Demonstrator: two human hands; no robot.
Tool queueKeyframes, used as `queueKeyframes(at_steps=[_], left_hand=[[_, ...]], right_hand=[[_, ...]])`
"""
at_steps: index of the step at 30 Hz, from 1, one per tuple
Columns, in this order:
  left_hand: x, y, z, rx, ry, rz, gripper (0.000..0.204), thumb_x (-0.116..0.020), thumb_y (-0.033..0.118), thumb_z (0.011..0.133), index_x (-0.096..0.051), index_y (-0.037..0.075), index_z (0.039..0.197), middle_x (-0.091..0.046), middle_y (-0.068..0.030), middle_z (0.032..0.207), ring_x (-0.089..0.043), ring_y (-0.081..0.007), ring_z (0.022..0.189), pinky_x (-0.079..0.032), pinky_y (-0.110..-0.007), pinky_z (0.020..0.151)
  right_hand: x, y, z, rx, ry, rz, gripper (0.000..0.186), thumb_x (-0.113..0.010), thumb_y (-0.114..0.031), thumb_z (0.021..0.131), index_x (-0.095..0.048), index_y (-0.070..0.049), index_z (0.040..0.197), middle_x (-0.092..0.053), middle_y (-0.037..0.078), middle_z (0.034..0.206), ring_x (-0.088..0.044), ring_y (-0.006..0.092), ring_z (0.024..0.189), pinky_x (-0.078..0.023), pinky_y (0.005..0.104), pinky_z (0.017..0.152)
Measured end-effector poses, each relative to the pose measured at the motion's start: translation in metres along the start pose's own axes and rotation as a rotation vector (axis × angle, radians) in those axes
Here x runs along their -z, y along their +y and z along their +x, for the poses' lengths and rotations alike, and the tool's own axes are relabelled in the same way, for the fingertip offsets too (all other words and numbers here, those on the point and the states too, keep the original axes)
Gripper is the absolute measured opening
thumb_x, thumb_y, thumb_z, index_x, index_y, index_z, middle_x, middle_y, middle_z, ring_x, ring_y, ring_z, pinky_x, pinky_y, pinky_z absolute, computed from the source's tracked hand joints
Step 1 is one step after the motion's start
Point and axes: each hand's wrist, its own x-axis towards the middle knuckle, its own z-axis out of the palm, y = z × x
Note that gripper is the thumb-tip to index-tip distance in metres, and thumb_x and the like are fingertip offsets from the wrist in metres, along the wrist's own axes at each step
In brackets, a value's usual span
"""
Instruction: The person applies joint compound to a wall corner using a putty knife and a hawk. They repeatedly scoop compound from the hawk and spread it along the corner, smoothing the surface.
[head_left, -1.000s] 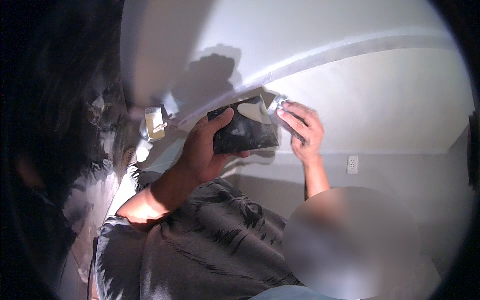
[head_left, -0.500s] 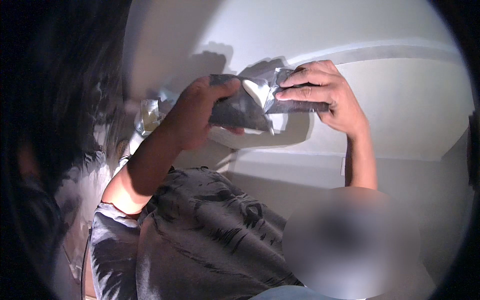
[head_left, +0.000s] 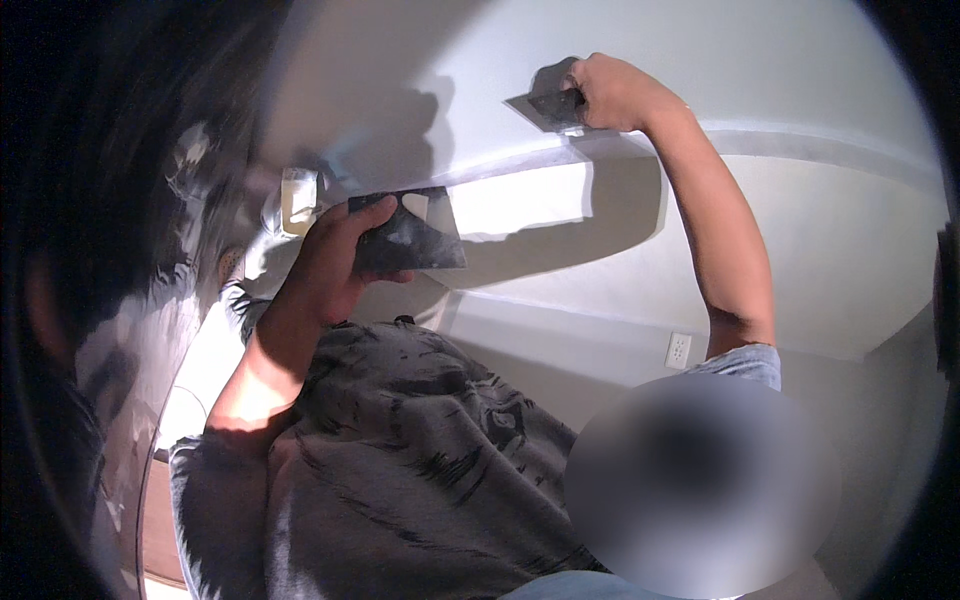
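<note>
My left hand (head_left: 335, 250) grips a wide, dark putty knife (head_left: 430, 248), its thumb lying over the blade's face. A small white dab of putty (head_left: 415, 206) sits near the top of that blade, with paler smears below it. Farther off and to the right, my right hand (head_left: 622, 92) is wrapped round a second dark putty knife (head_left: 545, 103). That blade is at the pale wall surface (head_left: 480, 95), just above a greyish band; whether it touches is hard to tell. The fingers of my right hand partly hide its handle.
A greyish band (head_left: 760, 142) curves across the pale surface. A bright, boxy, light-coloured object (head_left: 298, 202) stands beyond my left wrist. A white wall outlet (head_left: 678, 350) is below my right forearm. Streaked dark material (head_left: 190, 240) fills the left side. Shadows cross the wall.
The two putty knives were together; now they are apart. My right hand has moved up and away to the wall with its knife. My left hand has drifted slightly left and down, with less putty showing.
</note>
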Motion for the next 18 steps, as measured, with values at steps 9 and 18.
queueKeyframes(at_steps=[9, 18], left_hand=[[0.023, -0.017, -0.010, 0.033, 0.065, -0.027, 0.034, -0.067, 0.026, 0.098, -0.054, 0.006, 0.122, -0.065, -0.0079, 0.107, -0.071, -0.0200, 0.095, -0.065, -0.041, 0.065], [0.010, -0.021, -0.002, 0.051, -0.032, -0.003, 0.031, -0.067, 0.027, 0.099, -0.055, 0.006, 0.120, -0.068, -0.0076, 0.103, -0.072, -0.0194, 0.091, -0.065, -0.039, 0.066]], right_hand=[[-0.040, -0.004, 0.019, -0.001, -0.143, -0.105, 0.045, -0.063, -0.001, 0.074, -0.074, -0.004, 0.118, -0.075, 0.021, 0.103, -0.071, 0.0378, 0.099, -0.058, 0.0436, 0.089], [-0.059, 0.003, 0.015, 0.021, -0.160, -0.211, 0.026, -0.066, -0.005, 0.076, -0.074, -0.002, 0.100, -0.075, 0.020, 0.098, -0.072, 0.0363, 0.096, -0.059, 0.0454, 0.083]])
